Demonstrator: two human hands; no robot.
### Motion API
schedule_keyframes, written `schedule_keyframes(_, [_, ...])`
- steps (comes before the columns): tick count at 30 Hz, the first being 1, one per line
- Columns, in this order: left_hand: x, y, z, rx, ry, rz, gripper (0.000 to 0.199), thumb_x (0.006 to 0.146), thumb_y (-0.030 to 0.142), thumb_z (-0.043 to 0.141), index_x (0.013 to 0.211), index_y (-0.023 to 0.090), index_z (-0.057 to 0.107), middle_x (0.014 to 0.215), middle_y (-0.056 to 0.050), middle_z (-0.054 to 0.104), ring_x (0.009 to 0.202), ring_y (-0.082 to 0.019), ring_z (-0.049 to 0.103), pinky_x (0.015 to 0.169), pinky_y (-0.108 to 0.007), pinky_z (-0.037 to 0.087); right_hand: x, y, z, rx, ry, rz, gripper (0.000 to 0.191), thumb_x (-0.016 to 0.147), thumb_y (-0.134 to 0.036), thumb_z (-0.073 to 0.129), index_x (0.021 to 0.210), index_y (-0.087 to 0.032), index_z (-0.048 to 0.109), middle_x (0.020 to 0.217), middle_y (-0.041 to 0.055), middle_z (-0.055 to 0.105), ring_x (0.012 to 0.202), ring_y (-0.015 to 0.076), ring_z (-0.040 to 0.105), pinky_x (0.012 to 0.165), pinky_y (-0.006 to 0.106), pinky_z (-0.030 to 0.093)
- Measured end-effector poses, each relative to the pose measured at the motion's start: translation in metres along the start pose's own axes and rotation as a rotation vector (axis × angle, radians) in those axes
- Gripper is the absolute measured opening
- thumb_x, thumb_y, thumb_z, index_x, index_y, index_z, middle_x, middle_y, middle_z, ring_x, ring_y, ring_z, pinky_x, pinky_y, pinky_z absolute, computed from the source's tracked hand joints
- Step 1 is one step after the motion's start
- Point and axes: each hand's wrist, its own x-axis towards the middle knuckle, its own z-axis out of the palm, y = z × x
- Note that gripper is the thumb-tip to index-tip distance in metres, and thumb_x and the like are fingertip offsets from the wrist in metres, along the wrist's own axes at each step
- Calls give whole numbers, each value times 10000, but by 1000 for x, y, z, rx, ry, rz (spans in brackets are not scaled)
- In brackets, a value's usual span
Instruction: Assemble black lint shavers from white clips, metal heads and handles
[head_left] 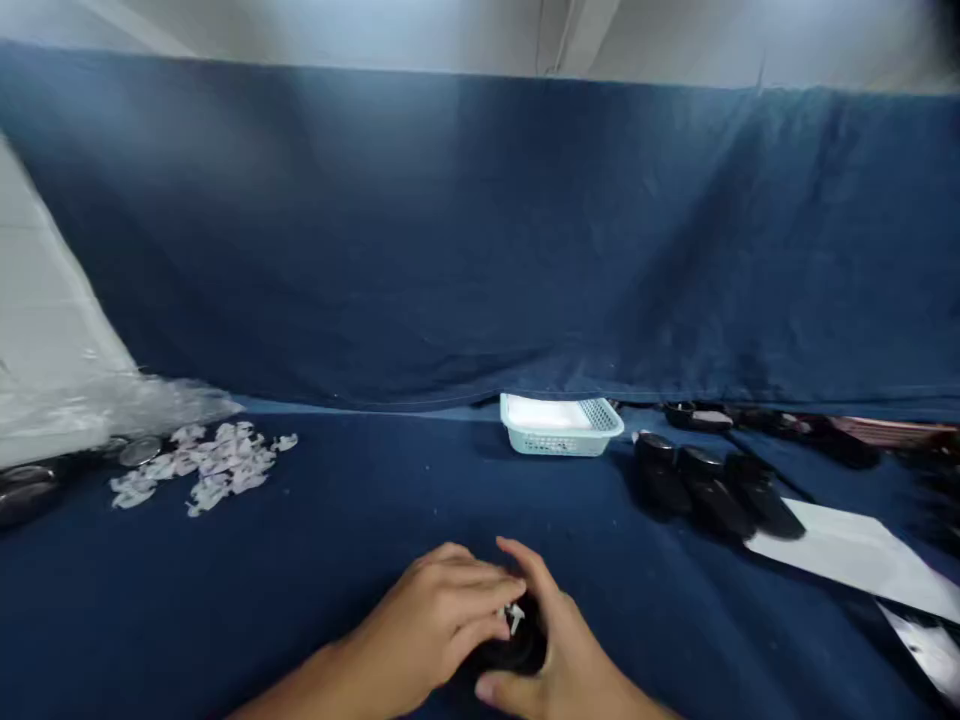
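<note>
Near the bottom middle of the head view, both my hands meet around a dark, rounded black object [517,652], mostly covered by them. My right hand [566,645] curves about its right side, thumb below and fingers above. From the left, my left hand [442,620] reaches over it, its fingers bent and drawn together. At those fingertips a small white piece [515,615] shows, its kind too small to make out. Whether this piece is fixed to the black object is hidden.
Crumpled white pieces [225,462] lie at left near clear plastic wrapping [112,405]. A light-blue basket [562,443] stands at the back. Several black objects with rounded ends [712,490] rest at right, beside a white board [862,555]. A blue curtain [480,240] hangs behind.
</note>
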Motion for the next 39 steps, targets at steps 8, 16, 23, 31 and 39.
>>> schedule_keyframes(8, [6,-5,-1,75,158,76,81,908,237,591,947,224,660,920,14,701,799,-142,631,728,-289,435,3,-6,-1,7,18,-51,982,590,-209,791,1402,-273,243,1246,82,556,1127,277,556,988,451,424])
schedule_keyframes(16, [10,-7,-13,170,94,218,194,944,306,518,889,192,665,815,-18,657,706,-145,578,642,-276,491,4,0,0,-46,26,-50,992,543,-249,825,1384,-265,299,1297,93,539,1181,299,530,1011,467,417])
schedule_keyframes(23, [9,-7,-17,118,12,143,261,932,82,430,1050,188,637,980,-38,663,847,-157,606,757,-273,517,1,6,0,-109,35,-34,998,568,-311,825,1407,-275,286,1418,110,437,1290,332,425,1068,503,355])
schedule_keyframes(31, [11,-3,-18,313,22,168,258,944,127,401,1025,194,638,780,-21,622,685,-160,568,639,-296,477,2,0,-1,-93,46,-37,987,553,-305,830,1391,-268,312,1387,108,473,1262,329,461,1058,493,371])
schedule_keyframes(39, [24,0,-31,366,-189,218,115,902,244,584,987,188,637,800,-11,611,705,-163,553,649,-292,495,4,-8,-1,-24,24,-134,923,566,-192,811,1351,-281,335,1303,57,555,1172,264,548,1009,412,436])
